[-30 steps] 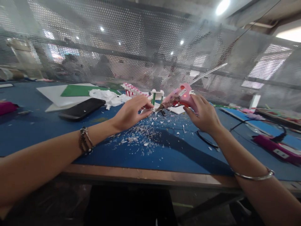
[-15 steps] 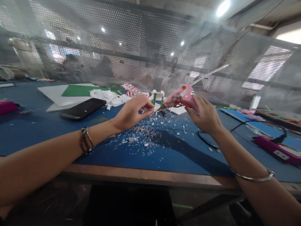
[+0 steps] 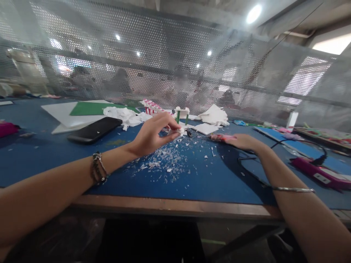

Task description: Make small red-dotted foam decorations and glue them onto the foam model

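Note:
My left hand (image 3: 153, 133) is closed in a pinch on a small white piece (image 3: 180, 130), above scattered white scraps (image 3: 166, 162). Low at the table surface, my right hand (image 3: 244, 141) is still around the pink hot glue gun (image 3: 222, 138), which lies on its side with its nozzle pointing left. The hand covers most of the gun's handle. Just behind my left fingertips stands a small white piece with green legs (image 3: 182, 112). A pink-and-white stepped model (image 3: 154, 106) with red posts is to its left.
A black phone (image 3: 95, 130), crumpled white tissue (image 3: 123, 116) and a green sheet (image 3: 89, 108) lie at left. White scraps (image 3: 214, 115) are piled behind. A black cable (image 3: 253, 173) loops near my right forearm, beside a purple power strip (image 3: 320, 174).
My right hand has lowered the glue gun from beside my left fingertips to the table, moving down and right. My left hand stays nearly in place with its pinch.

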A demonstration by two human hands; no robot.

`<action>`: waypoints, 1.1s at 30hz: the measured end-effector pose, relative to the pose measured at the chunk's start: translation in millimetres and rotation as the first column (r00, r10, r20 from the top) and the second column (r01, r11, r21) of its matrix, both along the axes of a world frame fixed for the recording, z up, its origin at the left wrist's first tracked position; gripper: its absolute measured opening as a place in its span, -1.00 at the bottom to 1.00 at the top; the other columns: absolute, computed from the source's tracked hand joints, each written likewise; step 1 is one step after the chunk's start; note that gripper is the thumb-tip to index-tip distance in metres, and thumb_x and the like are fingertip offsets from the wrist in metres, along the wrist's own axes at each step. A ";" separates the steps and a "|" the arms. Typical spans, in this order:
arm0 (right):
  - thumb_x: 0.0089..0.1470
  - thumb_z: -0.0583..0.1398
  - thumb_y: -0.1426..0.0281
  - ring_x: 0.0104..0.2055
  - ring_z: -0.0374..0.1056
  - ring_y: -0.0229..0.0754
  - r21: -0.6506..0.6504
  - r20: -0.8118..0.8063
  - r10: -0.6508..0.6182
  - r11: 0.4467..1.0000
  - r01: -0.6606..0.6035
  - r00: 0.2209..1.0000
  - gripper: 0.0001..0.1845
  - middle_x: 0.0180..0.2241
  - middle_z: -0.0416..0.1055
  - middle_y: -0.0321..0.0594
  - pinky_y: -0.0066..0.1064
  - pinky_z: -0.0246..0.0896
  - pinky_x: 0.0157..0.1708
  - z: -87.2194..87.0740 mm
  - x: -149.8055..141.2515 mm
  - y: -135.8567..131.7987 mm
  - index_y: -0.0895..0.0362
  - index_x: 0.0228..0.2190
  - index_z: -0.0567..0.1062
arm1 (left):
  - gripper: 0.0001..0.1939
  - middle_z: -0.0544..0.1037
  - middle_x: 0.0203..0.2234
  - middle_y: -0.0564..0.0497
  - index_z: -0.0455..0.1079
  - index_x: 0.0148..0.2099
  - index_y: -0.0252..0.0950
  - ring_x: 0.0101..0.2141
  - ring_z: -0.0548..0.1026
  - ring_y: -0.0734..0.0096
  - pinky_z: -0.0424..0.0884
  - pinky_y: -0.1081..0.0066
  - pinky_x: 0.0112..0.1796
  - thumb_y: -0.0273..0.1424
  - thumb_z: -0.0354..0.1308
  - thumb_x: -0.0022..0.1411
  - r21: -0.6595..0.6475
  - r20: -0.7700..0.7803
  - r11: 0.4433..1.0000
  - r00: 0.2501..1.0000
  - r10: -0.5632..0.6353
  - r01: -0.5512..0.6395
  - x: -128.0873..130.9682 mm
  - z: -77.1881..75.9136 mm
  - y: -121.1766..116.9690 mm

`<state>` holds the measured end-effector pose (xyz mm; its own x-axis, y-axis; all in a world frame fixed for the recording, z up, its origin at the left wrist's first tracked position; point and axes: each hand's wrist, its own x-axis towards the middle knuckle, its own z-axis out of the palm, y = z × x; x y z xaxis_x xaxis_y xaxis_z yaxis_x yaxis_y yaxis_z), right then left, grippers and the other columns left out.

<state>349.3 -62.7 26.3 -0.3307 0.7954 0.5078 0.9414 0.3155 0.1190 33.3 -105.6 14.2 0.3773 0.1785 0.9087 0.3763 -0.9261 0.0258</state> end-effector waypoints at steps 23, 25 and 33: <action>0.03 0.03 0.19 -0.65 0.04 -0.40 0.301 0.083 0.565 0.771 -0.561 0.821 -0.60 -0.73 0.15 -0.38 -0.53 -0.07 -0.61 -0.4 -109.7 -65.3 0.15 -0.70 0.27 | -0.93 0.40 -0.50 0.05 0.28 -0.39 -0.32 -0.45 0.40 0.53 0.42 0.51 -0.41 -0.45 0.12 0.03 -0.472 0.223 0.846 0.962 -0.157 0.247 26.1 -20.3 -20.5; 0.03 0.04 0.20 -0.65 0.05 -0.40 0.299 0.082 0.567 0.771 -0.562 0.820 -0.60 -0.73 0.15 -0.38 -0.53 -0.07 -0.61 0.2 -110.3 -66.2 0.15 -0.70 0.27 | -0.93 0.40 -0.50 0.05 0.28 -0.40 -0.33 -0.45 0.40 0.52 0.42 0.50 -0.41 -0.44 0.12 0.03 -0.468 0.219 0.848 0.962 -0.160 0.248 26.8 -20.8 -19.9; 0.04 0.04 0.22 -0.64 0.06 -0.39 0.264 0.070 0.550 0.795 -0.547 0.832 -0.62 -0.72 0.18 -0.36 -0.52 -0.06 -0.60 0.1 -108.6 -65.6 0.15 -0.69 0.31 | -0.92 0.39 -0.51 0.04 0.28 -0.40 -0.33 -0.45 0.40 0.52 0.42 0.50 -0.41 -0.44 0.13 0.03 -0.473 0.214 0.840 0.960 -0.183 0.266 27.0 -21.5 -17.4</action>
<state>240.7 -128.4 26.3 -0.6647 0.3193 0.6755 0.6218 0.7376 0.2632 60.3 -123.0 -7.3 0.3249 0.5451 0.7728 0.1126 -0.8337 0.5407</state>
